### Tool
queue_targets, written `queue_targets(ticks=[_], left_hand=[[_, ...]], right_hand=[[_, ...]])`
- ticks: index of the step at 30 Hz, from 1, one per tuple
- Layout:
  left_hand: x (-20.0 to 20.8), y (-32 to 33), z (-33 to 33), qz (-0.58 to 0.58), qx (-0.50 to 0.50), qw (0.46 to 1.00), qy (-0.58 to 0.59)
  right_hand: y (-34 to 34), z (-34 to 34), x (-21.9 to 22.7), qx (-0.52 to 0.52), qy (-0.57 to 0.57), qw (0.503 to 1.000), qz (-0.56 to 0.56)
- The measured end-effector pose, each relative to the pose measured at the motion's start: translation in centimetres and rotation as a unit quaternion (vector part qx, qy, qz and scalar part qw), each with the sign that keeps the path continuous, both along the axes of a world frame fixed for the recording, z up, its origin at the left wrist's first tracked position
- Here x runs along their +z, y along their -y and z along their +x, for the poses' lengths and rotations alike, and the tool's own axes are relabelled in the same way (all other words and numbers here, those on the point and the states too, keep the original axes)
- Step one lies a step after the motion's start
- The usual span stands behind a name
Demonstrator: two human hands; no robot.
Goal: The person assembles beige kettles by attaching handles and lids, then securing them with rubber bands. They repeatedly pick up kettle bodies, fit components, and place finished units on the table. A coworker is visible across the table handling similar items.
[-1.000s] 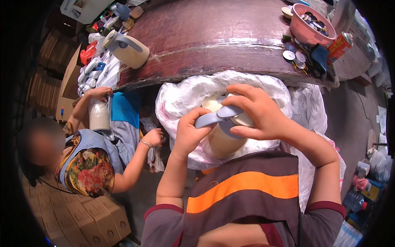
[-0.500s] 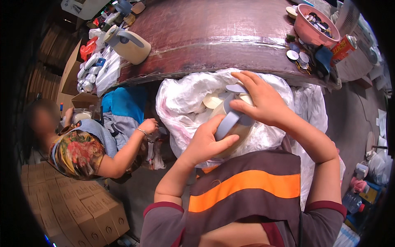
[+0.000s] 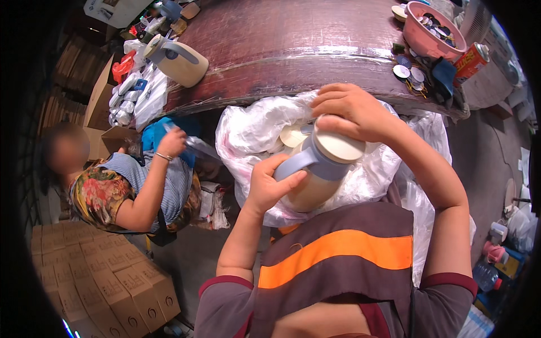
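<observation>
A cream vacuum jug [image 3: 313, 190] with a blue-grey collar and handle stands tilted in front of me. My left hand [image 3: 267, 185] is closed round its handle [image 3: 297, 163]. Over the round cream lid [image 3: 341, 147] lies my right hand [image 3: 360, 114], its thumb touching the lid and its fingers stretched toward the far side. Behind the jug, a large white plastic bag [image 3: 242, 132] gapes, with another cream lid or jug top [image 3: 293, 136] partly showing inside it. The jug's base is hard to make out against the bag.
Beyond the bag is a dark red table [image 3: 270, 34] bearing another cream jug [image 3: 183, 65], a pink basin [image 3: 431, 34] of small round parts and a red spray can [image 3: 472, 61]. A seated co-worker [image 3: 138, 186] is at my left, above stacked cartons [image 3: 107, 270].
The jug has come more upright, turning its lid toward me. My right hand has moved up onto the lid. The co-worker's hand has risen, holding something thin and clear.
</observation>
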State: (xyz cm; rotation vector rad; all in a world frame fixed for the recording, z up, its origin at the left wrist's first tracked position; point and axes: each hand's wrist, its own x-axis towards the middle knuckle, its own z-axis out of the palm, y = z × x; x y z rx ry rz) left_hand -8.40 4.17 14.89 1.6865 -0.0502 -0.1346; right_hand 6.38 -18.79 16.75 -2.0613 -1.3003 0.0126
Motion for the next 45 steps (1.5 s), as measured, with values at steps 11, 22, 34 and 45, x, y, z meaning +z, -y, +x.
queue_targets(ticks=[11,22,34,45], left_hand=[[0.4,0.6,0.8,-0.015,0.076,0.996,-0.042],[1.7,1.4,0.7,0.070,0.078,0.994,-0.030],[1.1,-4.5,5.7,-0.100,-0.240,0.959,-0.112],[3.9,2.9,0.0,-0.075,-0.131,0.970,-0.191]], right_hand=[[4.2,-4.6,1.7,-0.228,-0.020,0.967,-0.112],[2.7,-7.1,3.9,-0.195,0.094,0.973,-0.076],[1.5,-5.3,4.4,0.164,-0.043,0.981,0.093],[1.1,-2.6,0.6,0.009,-0.131,0.988,0.084]])
